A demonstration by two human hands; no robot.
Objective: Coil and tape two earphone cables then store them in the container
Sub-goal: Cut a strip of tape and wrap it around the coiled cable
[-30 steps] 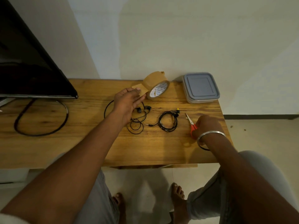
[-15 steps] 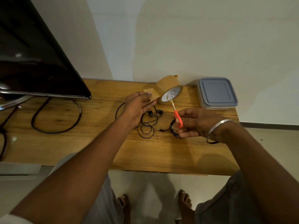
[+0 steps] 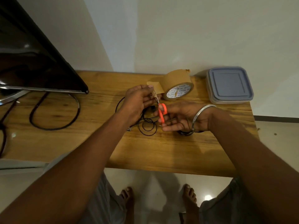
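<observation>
The tape strip (image 3: 155, 87), pinched by the left hand (image 3: 137, 101) left of the roll (image 3: 177, 85), is approached from the near side by scissors (image 3: 161, 113) gripped in the right hand (image 3: 182, 116).

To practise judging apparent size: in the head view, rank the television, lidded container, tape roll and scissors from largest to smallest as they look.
1. television, though cut off by the frame
2. lidded container
3. tape roll
4. scissors, partly hidden by the right hand, so less certain
</observation>
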